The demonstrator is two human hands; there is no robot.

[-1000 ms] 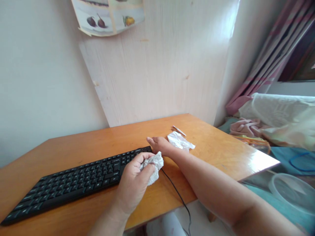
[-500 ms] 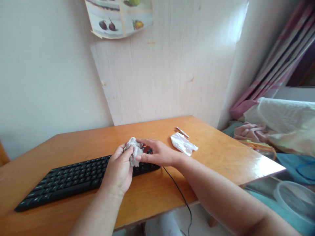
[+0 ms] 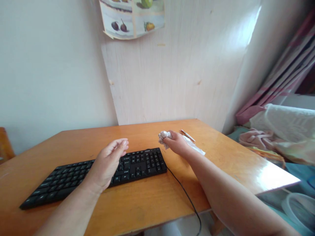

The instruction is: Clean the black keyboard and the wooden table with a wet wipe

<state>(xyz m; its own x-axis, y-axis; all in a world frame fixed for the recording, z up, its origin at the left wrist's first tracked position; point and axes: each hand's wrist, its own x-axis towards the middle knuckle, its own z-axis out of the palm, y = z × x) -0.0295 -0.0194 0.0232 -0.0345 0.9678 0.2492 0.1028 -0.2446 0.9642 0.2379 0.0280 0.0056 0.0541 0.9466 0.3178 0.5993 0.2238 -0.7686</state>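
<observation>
My right hand (image 3: pixel 179 143) is closed around a crumpled white tissue (image 3: pixel 164 138), held just above the table behind the keyboard's right end. Part of the wad sticks out to the left of the fingers. Over the middle of the black keyboard (image 3: pixel 137 167), my left hand (image 3: pixel 108 160) is raised with its fingers loosely curved and nothing visible in it. The left forearm hides part of the keys. Behind my right hand lies a flat white piece of tissue or plastic (image 3: pixel 194 146), partly covered by the hand.
A white pen-like stick (image 3: pixel 188 135) lies near the table's back right, with a small brownish item beside it. The keyboard's black cable (image 3: pixel 184 193) hangs over the front edge of the wooden table (image 3: pixel 147 208). Cloths (image 3: pixel 256 139) and a clear plastic tub (image 3: pixel 299 209) are at the right.
My hands have parted. The left let go of the crumpled tissue and moved left; the right now grips it and has moved right. The view has shifted slightly left.
</observation>
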